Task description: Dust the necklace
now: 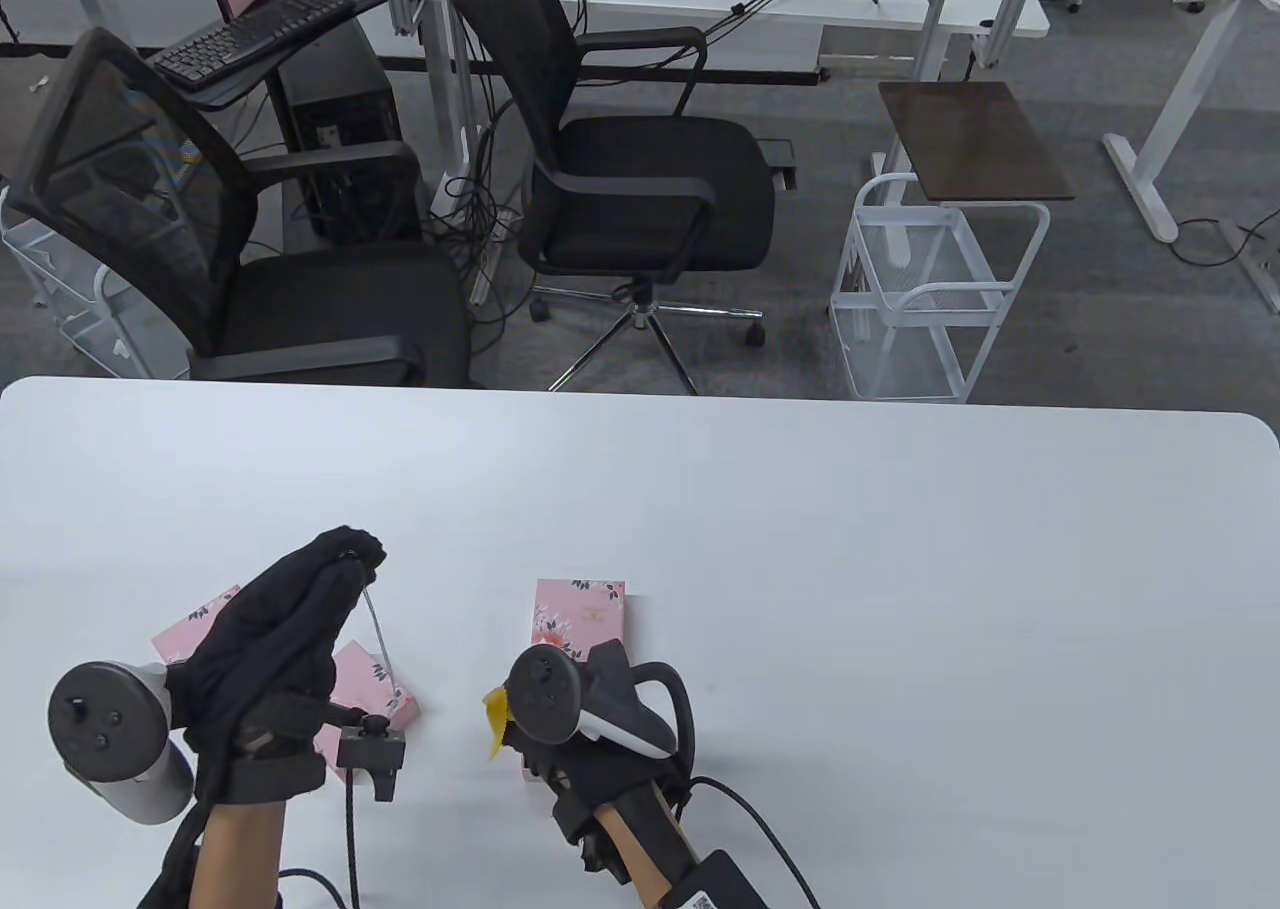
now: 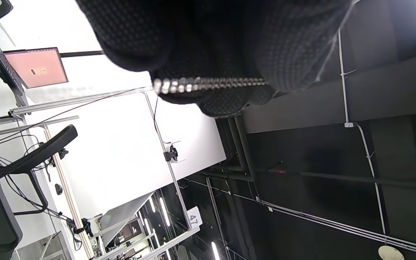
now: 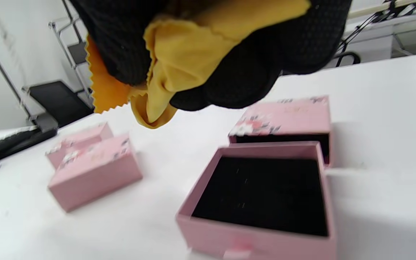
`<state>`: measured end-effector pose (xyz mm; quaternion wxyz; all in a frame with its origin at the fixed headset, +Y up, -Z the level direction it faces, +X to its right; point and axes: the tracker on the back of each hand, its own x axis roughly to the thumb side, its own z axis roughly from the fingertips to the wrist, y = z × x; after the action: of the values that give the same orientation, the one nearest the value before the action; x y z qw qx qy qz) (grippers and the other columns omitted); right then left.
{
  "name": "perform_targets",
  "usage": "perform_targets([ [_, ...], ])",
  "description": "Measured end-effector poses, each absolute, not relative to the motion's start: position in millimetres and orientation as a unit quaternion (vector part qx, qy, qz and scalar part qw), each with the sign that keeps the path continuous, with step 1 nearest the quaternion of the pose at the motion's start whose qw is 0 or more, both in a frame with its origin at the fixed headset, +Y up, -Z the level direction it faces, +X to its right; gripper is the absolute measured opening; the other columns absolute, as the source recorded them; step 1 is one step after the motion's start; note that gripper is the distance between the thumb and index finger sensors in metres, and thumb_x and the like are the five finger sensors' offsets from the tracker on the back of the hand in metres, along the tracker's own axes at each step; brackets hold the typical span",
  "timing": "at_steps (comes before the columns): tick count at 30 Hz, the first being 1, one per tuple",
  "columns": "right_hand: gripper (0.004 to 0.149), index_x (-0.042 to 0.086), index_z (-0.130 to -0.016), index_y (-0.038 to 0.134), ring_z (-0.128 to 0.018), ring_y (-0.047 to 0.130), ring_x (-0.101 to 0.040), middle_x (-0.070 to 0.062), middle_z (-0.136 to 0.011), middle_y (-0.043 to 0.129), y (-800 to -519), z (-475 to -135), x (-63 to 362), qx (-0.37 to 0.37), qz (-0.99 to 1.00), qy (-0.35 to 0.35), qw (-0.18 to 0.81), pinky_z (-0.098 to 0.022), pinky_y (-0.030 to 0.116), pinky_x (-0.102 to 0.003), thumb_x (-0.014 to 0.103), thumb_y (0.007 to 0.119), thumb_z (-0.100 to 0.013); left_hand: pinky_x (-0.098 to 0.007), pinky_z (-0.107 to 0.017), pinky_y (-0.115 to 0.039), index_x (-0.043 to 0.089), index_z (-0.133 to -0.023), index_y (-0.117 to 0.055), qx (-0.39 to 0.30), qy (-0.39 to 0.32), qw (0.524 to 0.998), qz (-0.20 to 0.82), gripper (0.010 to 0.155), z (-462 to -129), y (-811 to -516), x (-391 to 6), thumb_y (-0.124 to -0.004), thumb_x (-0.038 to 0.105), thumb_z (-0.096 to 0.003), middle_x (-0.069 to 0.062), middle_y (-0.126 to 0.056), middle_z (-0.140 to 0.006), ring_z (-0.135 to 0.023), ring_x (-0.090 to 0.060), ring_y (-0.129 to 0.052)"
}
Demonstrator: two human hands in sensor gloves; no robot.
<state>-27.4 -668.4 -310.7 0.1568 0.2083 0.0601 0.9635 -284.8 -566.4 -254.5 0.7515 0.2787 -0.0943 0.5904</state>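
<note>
Nearest, the right hand [image 3: 208, 54] has its fingers [image 3: 251, 79] bunched around a yellow cloth [image 3: 179, 61], above an open pink drawer box [image 3: 262, 195] with a black lining on the white counter [image 1: 800, 549]. To its left, the left hand [image 1: 275, 649] is raised, fingertips pinching the silver necklace [image 2: 208, 84], which hangs toward two closed pink boxes [image 3: 92, 169].

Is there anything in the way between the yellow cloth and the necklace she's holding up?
Nothing visible. The left hand pinches the necklace, which hangs over the pink boxes. The right hand grips the yellow cloth to its right, with only open air and bare table between them.
</note>
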Motion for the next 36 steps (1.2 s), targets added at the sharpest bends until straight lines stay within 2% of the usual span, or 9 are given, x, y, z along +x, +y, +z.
perform_targets([
  [4, 0.045, 0.010, -0.099, 0.074, -0.060, 0.094, -0.036, -0.013, -0.080, 0.093, -646.6, -310.9, 7.3, 0.170, 0.962, 0.005, 0.211, -0.052, 0.078, -0.050, 0.035, 0.079, -0.062, -0.038, -0.051, -0.086, 0.031, -0.085, -0.093, 0.277, -0.097, 0.752, 0.590, 0.035, -254.0, -566.3, -284.9, -0.089, 0.045, -0.0532, 0.001, -0.103, -0.082, -0.070, -0.018, -0.097],
  [8, 0.045, 0.010, -0.100, 0.074, -0.061, 0.094, -0.037, -0.014, -0.081, 0.092, -648.6, -311.9, 40.9, 0.132, 0.968, 0.000, 0.215, -0.053, 0.077, -0.051, 0.036, 0.079, -0.063, -0.038, -0.051, -0.086, 0.032, -0.085, -0.093, 0.273, -0.101, 0.753, 0.590, 0.035, -254.2, -566.8, -283.8, -0.089, 0.046, -0.0533, 0.002, -0.103, -0.082, -0.070, -0.018, -0.097],
  [11, 0.046, 0.010, -0.100, 0.073, -0.062, 0.093, -0.037, -0.015, -0.082, 0.092, -666.0, -312.7, 67.9, 0.093, 0.979, 0.011, 0.183, -0.054, 0.077, -0.051, 0.036, 0.079, -0.063, -0.038, -0.051, -0.086, 0.031, -0.085, -0.093, 0.267, -0.107, 0.755, 0.589, 0.035, -254.6, -567.0, -279.5, -0.089, 0.046, -0.0532, 0.001, -0.103, -0.082, -0.070, -0.018, -0.097],
  [15, 0.045, 0.010, -0.099, 0.075, -0.058, 0.094, -0.035, -0.014, -0.078, 0.093, -700.3, -319.0, 92.0, 0.054, 0.988, 0.062, 0.131, -0.051, 0.078, -0.050, 0.036, 0.079, -0.062, -0.038, -0.051, -0.086, 0.031, -0.085, -0.093, 0.258, -0.123, 0.765, 0.577, 0.035, -254.1, -567.9, -265.8, -0.089, 0.045, -0.0533, 0.001, -0.103, -0.082, -0.070, -0.019, -0.097],
  [18, 0.045, 0.010, -0.099, 0.075, -0.058, 0.094, -0.036, -0.014, -0.078, 0.093, -722.4, -324.1, 96.4, 0.042, 0.990, 0.110, 0.077, -0.052, 0.078, -0.050, 0.036, 0.080, -0.062, -0.038, -0.051, -0.086, 0.031, -0.085, -0.093, 0.251, -0.134, 0.775, 0.564, 0.035, -253.9, -568.9, -254.9, -0.089, 0.045, -0.0532, 0.001, -0.103, -0.082, -0.070, -0.019, -0.098],
  [22, 0.047, 0.011, -0.100, 0.073, -0.061, 0.093, -0.036, -0.013, -0.080, 0.092, -734.4, -324.7, 92.5, 0.046, 0.988, 0.146, 0.009, -0.054, 0.077, -0.050, 0.037, 0.081, -0.061, -0.039, -0.051, -0.086, 0.031, -0.085, -0.093, 0.243, -0.141, 0.783, 0.555, 0.036, -255.2, -571.5, -246.9, -0.089, 0.045, -0.0531, 0.001, -0.103, -0.082, -0.070, -0.019, -0.098],
  [27, 0.058, 0.011, -0.110, 0.060, -0.074, 0.085, -0.041, -0.019, -0.095, 0.080, -748.1, -323.6, 84.6, 0.055, 0.978, 0.193, -0.051, -0.059, 0.072, -0.052, 0.036, 0.081, -0.061, -0.038, -0.050, -0.086, 0.031, -0.085, -0.093, 0.239, -0.138, 0.786, 0.553, 0.036, -256.9, -573.8, -245.4, -0.089, 0.045, -0.0531, 0.001, -0.103, -0.082, -0.070, -0.019, -0.098],
  [36, 0.081, 0.008, -0.118, 0.038, -0.091, 0.064, -0.053, -0.031, -0.112, 0.054, -749.9, -318.3, 84.0, 0.042, 0.967, 0.244, -0.056, -0.067, 0.060, -0.059, 0.043, 0.082, -0.061, -0.039, -0.051, -0.086, 0.031, -0.085, -0.094, 0.241, -0.135, 0.786, 0.553, 0.035, -256.5, -573.0, -245.7, -0.089, 0.045, -0.0531, 0.001, -0.103, -0.082, -0.070, -0.019, -0.098],
])
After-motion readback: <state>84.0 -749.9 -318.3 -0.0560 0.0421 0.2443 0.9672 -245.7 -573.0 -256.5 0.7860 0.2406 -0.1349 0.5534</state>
